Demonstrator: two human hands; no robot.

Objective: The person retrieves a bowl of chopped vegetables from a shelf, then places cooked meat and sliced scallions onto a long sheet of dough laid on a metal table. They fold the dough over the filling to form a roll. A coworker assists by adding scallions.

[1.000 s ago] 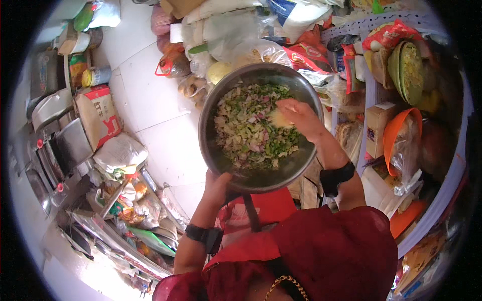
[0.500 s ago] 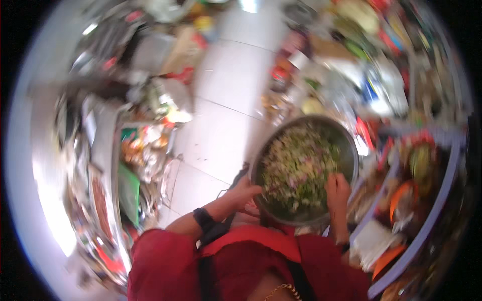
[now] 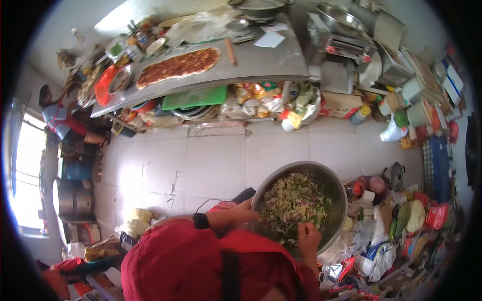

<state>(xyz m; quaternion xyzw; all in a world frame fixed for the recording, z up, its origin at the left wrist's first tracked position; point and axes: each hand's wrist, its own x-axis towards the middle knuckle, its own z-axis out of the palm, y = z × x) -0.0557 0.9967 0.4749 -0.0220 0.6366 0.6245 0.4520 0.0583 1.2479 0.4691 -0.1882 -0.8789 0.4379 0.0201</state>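
A large metal bowl (image 3: 337, 228) is in front of me, full of a chopped vegetable mix (image 3: 296, 203) in pale green, white and purple. My left hand (image 3: 242, 211) is closed on the bowl's left rim, thumb over the edge. At the bowl's near right side, my right hand (image 3: 308, 237) is curled closed just over the mix; whatever its fingers hold is hidden. Across the floor, a flat sheet of dough (image 3: 216, 54) lies on a metal table, spread with a reddish-brown filling. Beside the dough rests a wooden rolling pin (image 3: 230, 51).
The metal table (image 3: 273, 62) spans the far side, with a metal basin (image 3: 121, 79) at its left and a green board (image 3: 195, 98) beneath. Bags and vegetables (image 3: 401, 220) crowd the floor at right. Another person (image 3: 63, 118) is at far left.
My view has swung round, so the metal table now stretches across the far side. The bowl stays in front of me, with my left hand on its rim and my right hand over the mix.
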